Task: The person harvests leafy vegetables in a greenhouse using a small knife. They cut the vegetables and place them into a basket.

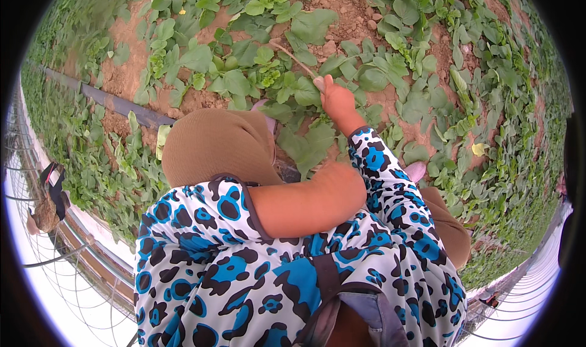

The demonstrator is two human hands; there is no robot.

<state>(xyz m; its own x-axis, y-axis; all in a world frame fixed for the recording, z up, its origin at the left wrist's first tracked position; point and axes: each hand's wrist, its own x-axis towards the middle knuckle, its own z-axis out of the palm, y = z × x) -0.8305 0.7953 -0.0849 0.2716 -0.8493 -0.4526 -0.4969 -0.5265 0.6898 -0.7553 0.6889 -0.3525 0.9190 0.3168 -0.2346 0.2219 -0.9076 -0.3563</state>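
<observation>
My right hand [339, 100] reaches forward over low, broad-leaved green plants [304, 90]. It grips the near end of a thin, light-brown stick or tool handle [295, 58], which slants away to the upper left. Leaves crowd around the far end, and I cannot tell whether it carries a blade. Close to my body, my left hand [339, 175] is bent inward and blurred beside the right sleeve. Its fingers are not clear, and nothing can be made out in it. A large green leaf [309, 145] lies just beyond it.
Brown-clad knees [215, 145] rise at either side of my arms. A dark pipe [123, 108] runs along the soil at the left. Reddish bare earth [350, 15] shows between plants. At the far left, dark cloth [56, 191] hangs near a curved frame with wire netting.
</observation>
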